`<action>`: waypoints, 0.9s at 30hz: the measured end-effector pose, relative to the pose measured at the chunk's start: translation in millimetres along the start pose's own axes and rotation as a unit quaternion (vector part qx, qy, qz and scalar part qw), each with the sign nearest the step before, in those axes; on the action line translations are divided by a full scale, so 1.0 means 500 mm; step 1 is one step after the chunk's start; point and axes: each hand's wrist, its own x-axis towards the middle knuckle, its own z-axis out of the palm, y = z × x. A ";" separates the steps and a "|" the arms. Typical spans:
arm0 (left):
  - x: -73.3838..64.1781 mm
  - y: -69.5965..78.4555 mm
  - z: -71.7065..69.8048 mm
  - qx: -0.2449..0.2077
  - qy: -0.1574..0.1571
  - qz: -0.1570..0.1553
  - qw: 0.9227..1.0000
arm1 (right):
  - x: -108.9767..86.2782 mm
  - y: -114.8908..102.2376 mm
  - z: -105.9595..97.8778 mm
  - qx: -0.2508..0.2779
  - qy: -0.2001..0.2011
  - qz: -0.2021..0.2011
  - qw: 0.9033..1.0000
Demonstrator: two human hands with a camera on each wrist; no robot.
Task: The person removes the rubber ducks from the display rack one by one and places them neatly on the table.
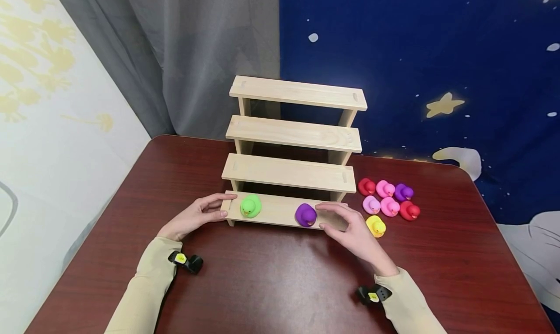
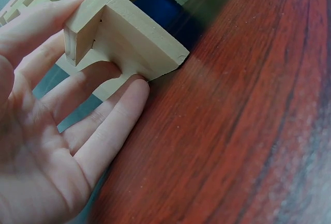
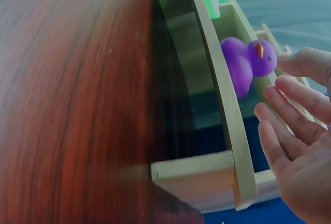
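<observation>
A stepped wooden shelf stand (image 1: 288,173) stands on the table, with a green rubber duck (image 1: 251,205) and a purple rubber duck (image 1: 306,215) on its lowest board. My left hand (image 1: 192,219) holds the left end of that board, thumb at the front and index fingertip on top. In the left wrist view, other fingertips (image 2: 135,87) touch the end support. My right hand (image 1: 356,234) is just right of the purple duck, fingers relaxed and apart. In the right wrist view, the thumb tip (image 3: 289,64) is close beside the duck's head; contact is hard to tell.
Right of the stand, several rubber ducks sit in a group on the dark red wooden table (image 1: 262,275): red (image 1: 410,210), pink (image 1: 390,206), purple (image 1: 403,192) and yellow (image 1: 376,226). A grey curtain (image 1: 210,47) and a blue starry cloth (image 1: 393,47) hang behind.
</observation>
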 end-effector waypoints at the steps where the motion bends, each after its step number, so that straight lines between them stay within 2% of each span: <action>1: 0.000 0.000 0.000 0.000 0.000 0.000 1.000 | 0.003 -0.001 0.002 -0.003 -0.001 -0.006 1.000; 6: 0.000 -0.002 -0.001 0.002 0.000 0.003 1.000 | 0.016 -0.003 0.013 -0.010 -0.010 -0.020 1.000; 11: 0.000 -0.002 -0.002 0.002 0.001 0.004 1.000 | 0.019 -0.003 0.024 -0.024 -0.010 -0.001 1.000; 15: 0.000 -0.001 -0.001 0.004 0.001 0.006 1.000 | 0.017 -0.005 0.030 -0.033 0.006 0.003 0.999; 23: 0.000 -0.002 0.000 0.004 -0.001 0.005 1.000 | 0.016 -0.073 0.014 -0.026 0.024 -0.008 0.999; 27: -0.001 -0.002 -0.001 0.003 0.000 0.003 1.000 | 0.010 -0.081 0.001 -0.019 0.027 -0.001 0.999</action>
